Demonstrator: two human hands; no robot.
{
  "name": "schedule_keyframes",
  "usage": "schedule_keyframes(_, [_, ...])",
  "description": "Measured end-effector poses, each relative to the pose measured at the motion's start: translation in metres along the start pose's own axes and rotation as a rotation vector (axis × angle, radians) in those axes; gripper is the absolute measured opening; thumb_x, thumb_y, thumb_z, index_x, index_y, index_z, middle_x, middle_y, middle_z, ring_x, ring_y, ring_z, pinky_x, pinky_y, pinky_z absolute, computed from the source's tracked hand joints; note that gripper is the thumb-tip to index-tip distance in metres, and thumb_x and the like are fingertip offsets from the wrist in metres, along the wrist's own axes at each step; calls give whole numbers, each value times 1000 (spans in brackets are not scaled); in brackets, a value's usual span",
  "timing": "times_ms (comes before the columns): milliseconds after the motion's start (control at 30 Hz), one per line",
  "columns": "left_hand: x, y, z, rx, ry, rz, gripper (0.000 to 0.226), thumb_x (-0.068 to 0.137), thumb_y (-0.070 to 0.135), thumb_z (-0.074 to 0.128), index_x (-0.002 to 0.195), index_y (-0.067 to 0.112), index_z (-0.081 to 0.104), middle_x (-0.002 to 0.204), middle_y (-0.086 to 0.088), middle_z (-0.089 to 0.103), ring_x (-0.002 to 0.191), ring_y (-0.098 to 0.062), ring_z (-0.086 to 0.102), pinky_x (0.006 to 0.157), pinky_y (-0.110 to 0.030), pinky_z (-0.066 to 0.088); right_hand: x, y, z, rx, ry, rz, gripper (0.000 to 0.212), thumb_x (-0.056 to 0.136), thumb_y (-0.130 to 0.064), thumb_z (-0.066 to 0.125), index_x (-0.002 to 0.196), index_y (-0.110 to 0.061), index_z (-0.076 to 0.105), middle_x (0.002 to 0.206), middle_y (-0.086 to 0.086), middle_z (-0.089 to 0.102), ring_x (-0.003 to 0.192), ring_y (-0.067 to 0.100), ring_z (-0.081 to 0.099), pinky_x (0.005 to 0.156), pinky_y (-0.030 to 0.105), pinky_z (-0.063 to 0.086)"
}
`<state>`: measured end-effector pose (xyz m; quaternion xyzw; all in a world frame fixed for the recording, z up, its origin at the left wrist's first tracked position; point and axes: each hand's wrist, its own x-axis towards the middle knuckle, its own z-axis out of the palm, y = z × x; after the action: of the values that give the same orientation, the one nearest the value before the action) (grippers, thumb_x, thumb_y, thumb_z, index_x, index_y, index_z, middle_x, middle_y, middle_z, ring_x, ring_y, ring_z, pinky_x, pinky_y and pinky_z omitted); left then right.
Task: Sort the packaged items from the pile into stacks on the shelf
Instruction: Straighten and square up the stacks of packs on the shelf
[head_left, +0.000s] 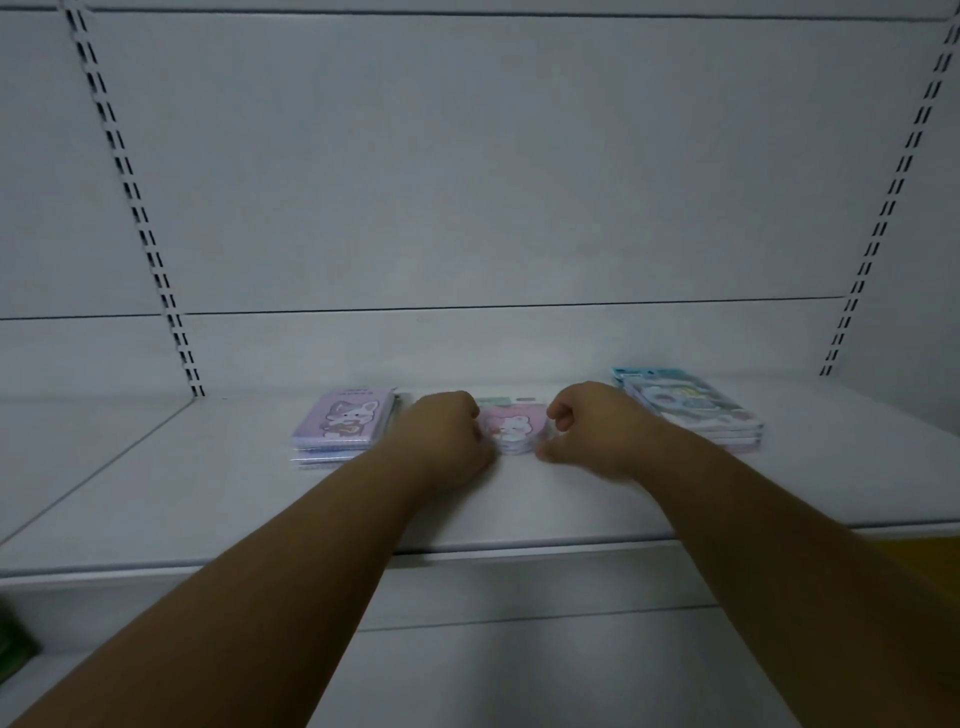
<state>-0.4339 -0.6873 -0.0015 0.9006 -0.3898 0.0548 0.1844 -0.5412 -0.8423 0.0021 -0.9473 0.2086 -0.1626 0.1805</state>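
A white metal shelf (218, 499) runs across my view under a plain white back panel (467, 182) with 2 slotted uprights, the light dim. I see 3 stacks of packaged items lying flat on it, set in a row from left to right and apart from one another. My left hand (447, 441) and right hand (592, 431) close in on the middle stack (511, 428) from either side, fingers curled inward and pressed against its edges. That stack is pink with a white cartoon animal on top and a pale green header strip at its far end; its long axis runs away from me toward the back panel. The lilac stack (343, 423), left of it, shows a similar cartoon figure and points the same way. The blue-and-white stack (691, 408) sits to the right, angled slightly, its blue header farthest from me.
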Motion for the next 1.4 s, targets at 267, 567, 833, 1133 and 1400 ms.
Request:
schedule_keyframes(267, [0, 1, 1, -9, 42, 38, 25, 79, 34, 68, 97, 16, 73, 96, -6, 71, 88, -23, 62, 81, -31, 52, 2, -3, 3, -56, 26, -54, 19, 70, -25, 74, 78, -8, 72, 89, 15, 69, 81, 25, 62, 77, 32, 54])
schedule_keyframes(567, [4, 4, 2, 61, 17, 34, 23, 82, 30, 63, 94, 13, 73, 93, -7, 71, 85, -24, 63, 79, -32, 55, 9, -12, -7, -173, -91, -35, 32, 68, -35, 74, 91, -13, 71, 89, 9, 68, 78, 20, 62, 63, 27, 49])
schedule_keyframes(833, [7, 2, -6, 85, 65, 45, 54, 73, 44, 72, 118, 18, 56, 109, -5, 66, 95, -24, 60, 74, -29, 45, 13, -12, -20, -213, -102, -72, 44, 70, -35, 76, 109, -19, 62, 103, 1, 65, 90, 19, 58, 73, 29, 47])
schedule_keyframes(1133, [-15, -65, -42, 46, 216, -39, 49, 76, 45, 71, 120, 25, 59, 111, 0, 62, 97, -19, 56, 79, -29, 44, 26, -65, 16, 135, -41, -254, 36, 72, -38, 75, 104, -25, 65, 93, -9, 63, 79, 6, 60, 70, 21, 47])
schedule_keyframes(1400, [-32, -141, -60, -226, 223, -249, 42, 90, 30, 57, 130, 15, 56, 128, -7, 61, 109, -24, 57, 90, -32, 43, 22, -137, 57, 422, 26, -51, 34, 90, -28, 59, 88, 5, 68, 90, 27, 69, 79, 34, 66, 80, 49, 55])
